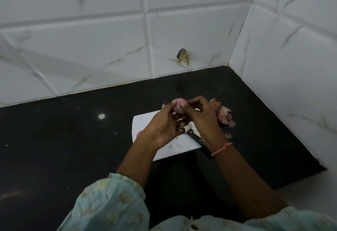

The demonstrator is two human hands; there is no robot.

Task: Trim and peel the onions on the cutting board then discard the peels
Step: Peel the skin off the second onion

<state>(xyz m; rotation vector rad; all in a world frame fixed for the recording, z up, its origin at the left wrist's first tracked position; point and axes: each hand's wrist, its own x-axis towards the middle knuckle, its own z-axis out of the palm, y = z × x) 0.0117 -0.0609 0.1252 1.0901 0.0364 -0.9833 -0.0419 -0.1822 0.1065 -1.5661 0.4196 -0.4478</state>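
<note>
You are mid-peel: your left hand (165, 121) and right hand (197, 114) both pinch the onion (177, 103) above the board (145, 121). Next, strip the skin onto the peels (223, 115) at right.

Second onion (139, 133) and knife (194, 137) partly behind the hands (184, 121).
</note>
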